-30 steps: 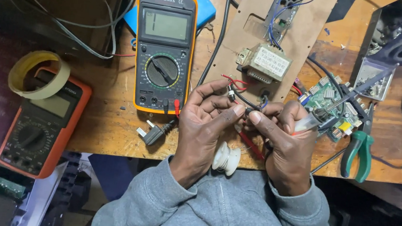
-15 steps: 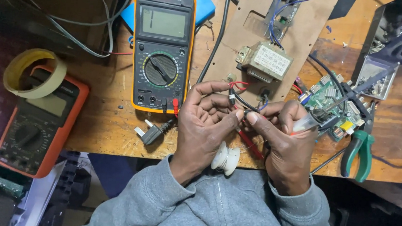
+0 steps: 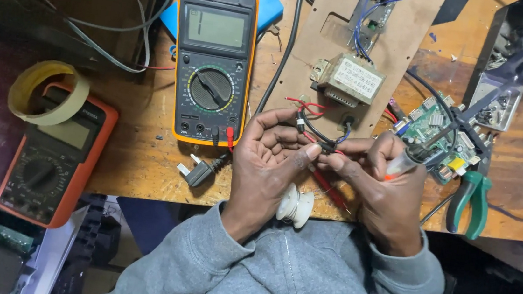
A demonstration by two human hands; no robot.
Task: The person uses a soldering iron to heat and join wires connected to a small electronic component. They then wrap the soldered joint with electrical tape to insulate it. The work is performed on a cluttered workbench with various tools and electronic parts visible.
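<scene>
The light is moderate and soft and falls from above on the wooden table [image 3: 145, 155], which looks warm and evenly lit. The left edge and the bottom right corner are dark and show little detail. A weak glare lies on the meter screen [image 3: 215, 26]. The centre is sharp; the edges bend slightly.

On the wooden bench [image 3: 132, 160] a yellow multimeter [image 3: 213, 59] lies w/ its lower edge near a grey plug [image 3: 196, 171]. To the far left is an orange multimeter [image 3: 56, 153], and a roll of tape [image 3: 48, 92] rests on its top. A transformer [image 3: 348, 79] sits on a cardboard sheet [image 3: 406, 39]. Green-handled pliers [image 3: 469, 202] lie at the bench edge, approx. beside a green circuit board [image 3: 436, 122].
</scene>
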